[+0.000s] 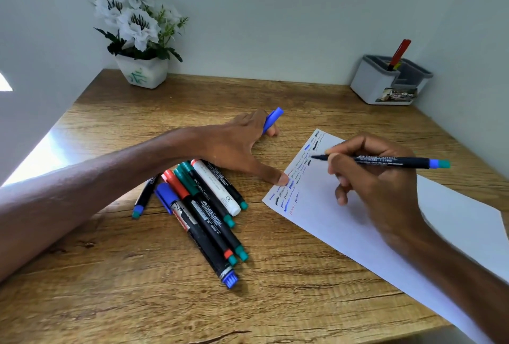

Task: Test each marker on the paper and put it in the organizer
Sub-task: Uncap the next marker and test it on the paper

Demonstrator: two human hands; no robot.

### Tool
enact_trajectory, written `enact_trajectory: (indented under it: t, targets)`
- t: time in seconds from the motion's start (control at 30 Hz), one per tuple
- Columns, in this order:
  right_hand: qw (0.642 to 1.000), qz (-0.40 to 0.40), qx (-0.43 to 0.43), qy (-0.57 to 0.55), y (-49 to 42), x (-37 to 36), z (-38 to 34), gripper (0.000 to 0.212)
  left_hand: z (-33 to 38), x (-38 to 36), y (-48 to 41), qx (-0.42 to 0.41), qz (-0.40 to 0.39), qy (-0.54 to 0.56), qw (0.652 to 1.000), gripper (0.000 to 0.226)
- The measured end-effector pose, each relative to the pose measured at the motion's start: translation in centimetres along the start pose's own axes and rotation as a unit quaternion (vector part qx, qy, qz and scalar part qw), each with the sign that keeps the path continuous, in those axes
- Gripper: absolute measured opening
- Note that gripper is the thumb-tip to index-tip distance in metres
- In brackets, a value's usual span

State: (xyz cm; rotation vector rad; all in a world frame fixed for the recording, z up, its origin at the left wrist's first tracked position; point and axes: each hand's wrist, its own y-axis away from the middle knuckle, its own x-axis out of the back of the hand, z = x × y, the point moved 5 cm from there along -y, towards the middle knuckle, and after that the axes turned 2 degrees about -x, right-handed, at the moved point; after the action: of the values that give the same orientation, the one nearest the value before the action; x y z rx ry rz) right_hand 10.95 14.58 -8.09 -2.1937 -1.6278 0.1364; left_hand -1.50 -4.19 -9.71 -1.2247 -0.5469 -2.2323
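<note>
R hand [380, 178] pinches an uncapped black marker [385, 161] w/ a blue end, its tip touching the paper [344, 233] near the far corner, among rows of scribbles. L hand [234, 145] curls its fingers round the blue cap [272, 119]; its thumb presses the paper's left edge. Spare markers [209, 214], capped, lie piled on the table [165, 302] just left of the paper. Organizer [385, 84], far right corner, holds one red marker [399, 53].

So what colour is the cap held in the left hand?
Blue; the cap shows best in the head view.
</note>
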Motion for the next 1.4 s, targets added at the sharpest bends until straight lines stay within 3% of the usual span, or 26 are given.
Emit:
enact_trajectory:
  t: [0.1,0.17,0.27,0.37,0.5,0.97,1.23,1.4]
  targets:
    - [0.999,0.022,-0.008,-0.030,-0.3,0.3,-0.1,0.013,0.0,0.0,0.2,-0.002,-0.003,-0.007,1.000,0.096]
    - [0.999,0.022,-0.011,-0.042,-0.4,0.3,-0.1,0.014,0.2,0.2,0.6,-0.008,0.003,0.004,1.000,0.078]
    - [0.998,0.004,-0.015,-0.062,-0.5,0.5,-0.1,0.019,0.8,1.3,0.7,-0.065,0.083,0.034,0.994,0.043]
    - [0.998,-0.008,0.010,-0.069,-0.3,0.6,-0.5,0.019,1.2,2.0,0.7,-0.128,0.139,-0.020,0.982,0.036]
    - [0.996,-0.031,0.059,-0.063,0.2,0.3,-1.4,0.012,1.8,2.0,0.8,-0.182,0.153,-0.038,0.970,0.025]
    - [0.997,-0.040,0.045,-0.049,0.1,0.1,-0.8,0.010,3.0,2.1,1.2,-0.211,0.172,-0.067,0.960,0.032]
    - [0.996,-0.042,0.061,-0.044,0.1,-0.6,-1.1,0.013,5.1,1.7,1.9,-0.267,0.189,-0.075,0.942,0.029]
    - [0.994,-0.041,0.075,-0.069,-0.1,-0.3,-1.1,0.010,5.3,1.5,2.0,-0.258,0.171,-0.007,0.951,0.027]
